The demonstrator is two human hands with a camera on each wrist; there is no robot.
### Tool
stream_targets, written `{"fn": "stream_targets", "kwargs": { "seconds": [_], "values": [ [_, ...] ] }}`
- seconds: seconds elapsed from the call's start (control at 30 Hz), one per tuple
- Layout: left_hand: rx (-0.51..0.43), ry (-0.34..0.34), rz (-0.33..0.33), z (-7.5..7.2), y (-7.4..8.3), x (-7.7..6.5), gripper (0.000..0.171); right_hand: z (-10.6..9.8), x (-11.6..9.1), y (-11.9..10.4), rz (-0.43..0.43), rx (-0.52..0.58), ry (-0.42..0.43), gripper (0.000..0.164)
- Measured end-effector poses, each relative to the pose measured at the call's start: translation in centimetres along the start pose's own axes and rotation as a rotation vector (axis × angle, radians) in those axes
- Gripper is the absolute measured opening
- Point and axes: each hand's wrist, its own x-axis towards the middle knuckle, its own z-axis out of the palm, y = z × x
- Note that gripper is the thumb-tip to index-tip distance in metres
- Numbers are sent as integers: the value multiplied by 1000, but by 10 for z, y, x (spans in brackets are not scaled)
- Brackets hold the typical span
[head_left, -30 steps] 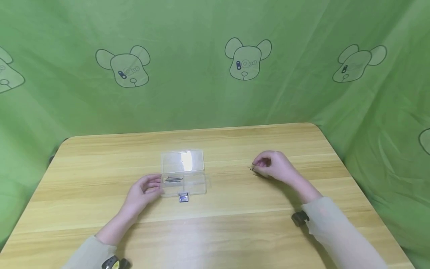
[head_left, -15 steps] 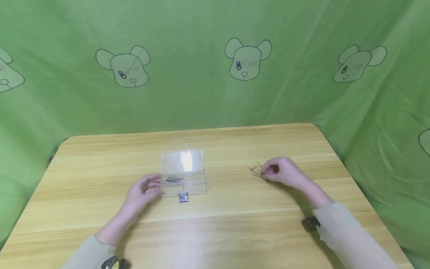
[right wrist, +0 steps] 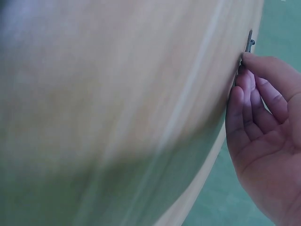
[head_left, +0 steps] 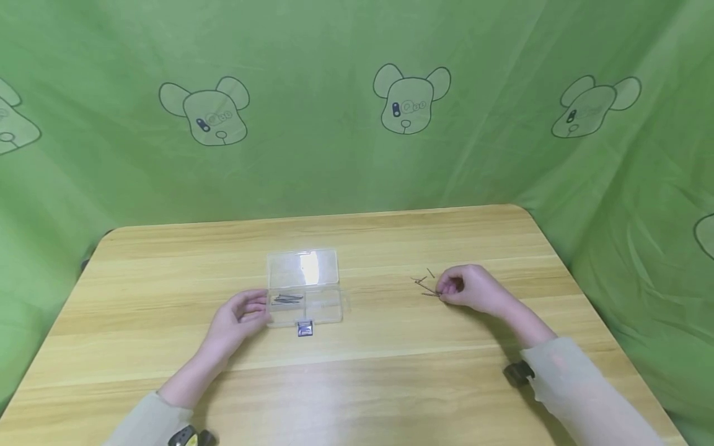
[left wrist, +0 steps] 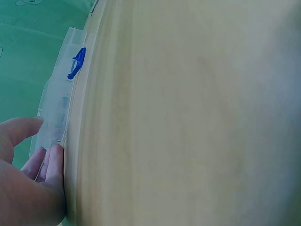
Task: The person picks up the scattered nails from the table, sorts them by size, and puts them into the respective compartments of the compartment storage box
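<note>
1. Right hand (head_left: 474, 288), right of centre: thumb and fingertip pinch a thin dark metal nail (right wrist: 248, 44); slender loose nails (head_left: 428, 287) lie just leftward.
2. Left hand (head_left: 237, 316), left of centre: relaxed fingers touch a clear rectangular plastic box (head_left: 323, 313), lid raised; dark steel nails (head_left: 287, 298) lie left of its divider.
3. Pale wood-grain tabletop (head_left: 379, 384): open room between box and loose nails; rear edge before creased green cloth (head_left: 312, 173).

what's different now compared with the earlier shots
The right hand moved right and slightly toward the person, uncovering more of the slim metal pieces on the table; it seems to pinch one piece at its end. The left hand stays at the left edge of the open clear box, which hasn't visibly moved.
</note>
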Motion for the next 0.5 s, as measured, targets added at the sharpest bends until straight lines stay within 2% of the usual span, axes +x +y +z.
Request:
{"fn": "stream_targets", "kwargs": {
  "seconds": [0.23, 0.5],
  "values": [
    [-7, 4, -3, 1, 1, -1, 62, 0, -2, 2, -6, 11, 14, 14],
    [-10, -2, -6, 1, 1, -1, 62, 0, 0, 0, -4, 8, 71, 15]
  ]
}}
